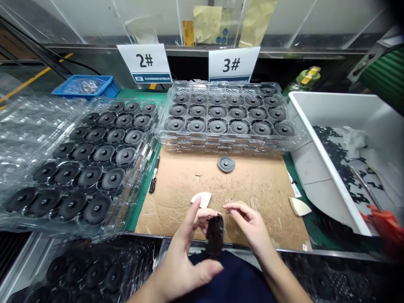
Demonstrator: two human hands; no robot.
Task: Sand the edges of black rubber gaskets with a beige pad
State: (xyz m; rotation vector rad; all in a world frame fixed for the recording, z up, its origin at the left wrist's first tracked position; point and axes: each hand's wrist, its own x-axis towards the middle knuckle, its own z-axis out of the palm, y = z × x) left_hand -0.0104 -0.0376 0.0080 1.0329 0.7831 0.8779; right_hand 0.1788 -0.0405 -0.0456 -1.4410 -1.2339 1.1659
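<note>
My left hand [186, 252] holds a dark, blurred black plastic part [215, 233] on edge above the front edge of the cardboard. Its fingers lie behind the part and the thumb is below it. To the right, my right hand [249, 225] is closed, with thumb and index tips drawn together close beside the part. Anything between those tips is too small to make out. Just beyond the left fingertips lies a white wedge-shaped pad [202, 199]. Farther back, a round black disc with a centre knob [226, 164] rests on the cardboard sheet [179, 176].
Clear trays of black discs stand at left [104, 153] and back [217, 124]. A white bin [328, 176] with small black pieces and a red-handled tool is at right. A marker [154, 174], another wedge pad [299, 206] and a blue basket [85, 86] are around.
</note>
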